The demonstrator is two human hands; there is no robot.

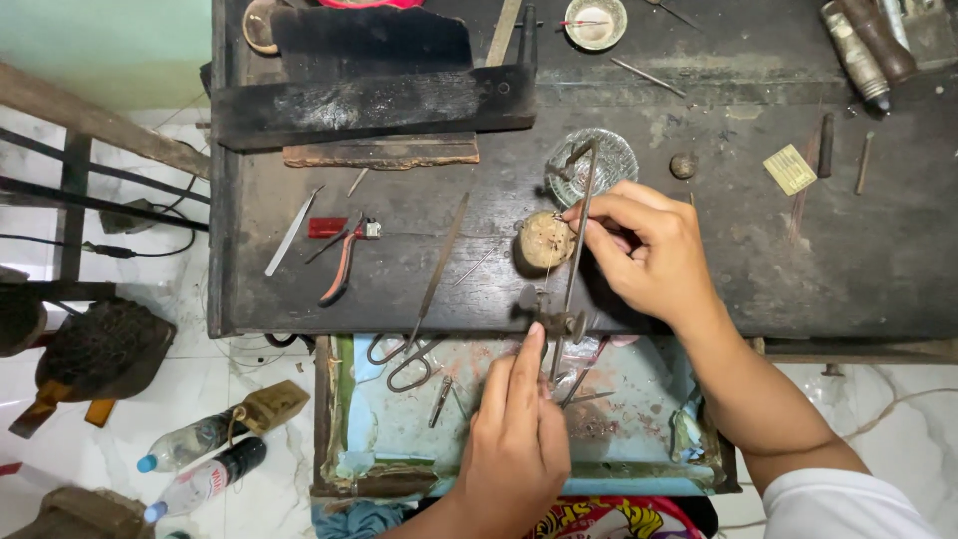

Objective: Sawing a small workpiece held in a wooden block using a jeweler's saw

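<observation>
Lying on the floor at far left, two clear plastic bottles (195,461) are showing blue caps. On the dark bench (419,215), red-handled pliers (344,262) are resting within reach. The left hand (514,439) is closing on the saw frame (571,250); the right hand (644,250) is pinching a small workpiece against the round wooden peg (546,240), steadying it. A yellow card (790,169) is lying at right.
</observation>
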